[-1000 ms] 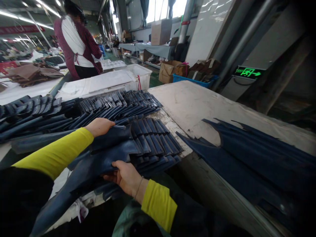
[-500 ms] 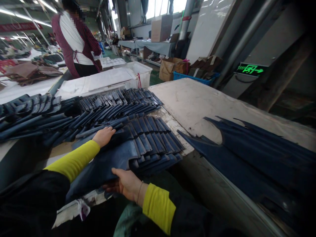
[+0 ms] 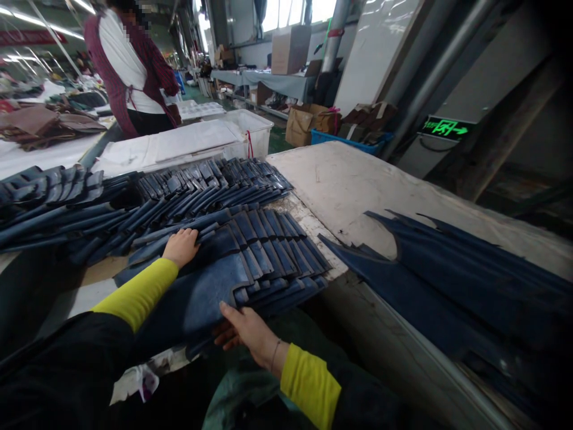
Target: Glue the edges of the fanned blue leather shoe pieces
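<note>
A fanned stack of dark blue, leather-like panels (image 3: 264,257) with bare brownish edges lies before me on the work surface. My left hand (image 3: 181,246) is closed over the far side of this stack, its fingers curled at a panel's edge and the fingertips partly hidden. At the near edge, my right hand (image 3: 250,334) has its thumb on top of the uppermost blue panel (image 3: 210,286) and its fingers beneath, lightly pinching it. Behind my left hand runs a long row of folded blue pieces (image 3: 179,197), overlapping one another.
More large blue panels (image 3: 447,280) lie on the pale table (image 3: 331,179) to the right. A white plastic bin (image 3: 259,134) stands beyond the row, a blue crate (image 3: 340,142) behind the table. Another person (image 3: 129,71) stands at the back left. Brown pieces (image 3: 45,122) are piled far left.
My right hand has shifted right along the near edge of the stack. My left hand has moved slightly left on the far side. The view has turned a little.
</note>
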The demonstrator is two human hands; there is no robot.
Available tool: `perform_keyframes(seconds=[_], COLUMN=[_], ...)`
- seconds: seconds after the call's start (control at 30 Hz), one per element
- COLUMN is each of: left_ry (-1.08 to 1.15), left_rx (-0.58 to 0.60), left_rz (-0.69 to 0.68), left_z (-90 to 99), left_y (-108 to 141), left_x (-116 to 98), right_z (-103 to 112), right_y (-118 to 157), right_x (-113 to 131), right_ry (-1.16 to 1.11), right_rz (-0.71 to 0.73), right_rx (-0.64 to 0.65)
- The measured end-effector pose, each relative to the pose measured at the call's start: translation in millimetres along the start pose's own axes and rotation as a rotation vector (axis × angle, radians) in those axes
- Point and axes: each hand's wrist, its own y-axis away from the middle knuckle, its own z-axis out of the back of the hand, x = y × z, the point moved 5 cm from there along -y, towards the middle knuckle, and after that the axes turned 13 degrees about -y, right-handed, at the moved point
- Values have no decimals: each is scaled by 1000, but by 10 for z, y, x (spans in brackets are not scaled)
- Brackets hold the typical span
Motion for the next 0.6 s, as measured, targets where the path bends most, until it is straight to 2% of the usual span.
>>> perform_keyframes(seconds=[0.17, 0.33, 0.47, 0.6], left_ry=[2, -20, -3, 8], left_rx=[-68, -186, -126, -110], left_rz=[-134, -285, -254, -185], left_z=[153, 210, 134, 144], left_y=[-36, 32, -46, -141], left_x=[-163, -138, -56, -19], right_z=[26, 36, 43, 53], right_y=[-50, -69, -80, -86], right_x=[-18, -35, -59, -81], right_ry=[-23, -34, -48, -41], right_rz=[16, 33, 38, 50], right_rx=[-49, -41, -44, -49])
